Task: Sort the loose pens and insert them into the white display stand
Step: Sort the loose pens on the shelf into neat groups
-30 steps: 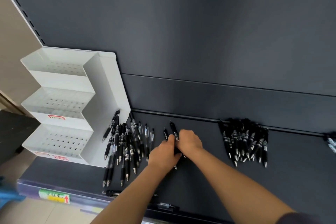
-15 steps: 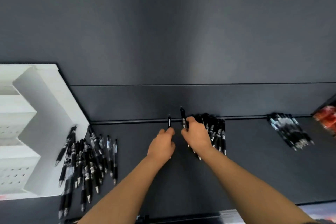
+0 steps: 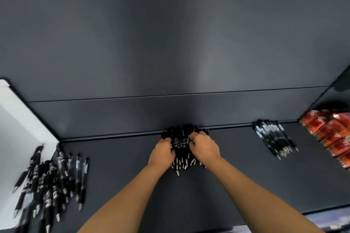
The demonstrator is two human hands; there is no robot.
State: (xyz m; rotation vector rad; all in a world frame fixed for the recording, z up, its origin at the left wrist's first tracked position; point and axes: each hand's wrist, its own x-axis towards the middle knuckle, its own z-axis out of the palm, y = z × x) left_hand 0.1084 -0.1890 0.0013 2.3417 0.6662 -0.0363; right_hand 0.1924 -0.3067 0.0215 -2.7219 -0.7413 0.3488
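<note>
pen bundle [image 3: 180,143] front-to-back, tips toward person

Well to the right of the right hand [image 3: 204,145], red packaged goods [image 3: 331,134] are stacked at the end of the dark shelf [image 3: 236,185] beneath it, with the grey back panel [image 3: 170,43] rising just beyond.

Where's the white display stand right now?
Head view, far left edge: the white display stand is partly cut off by the frame, standing on the dark shelf right beside the leftmost scatter of pens.
</note>
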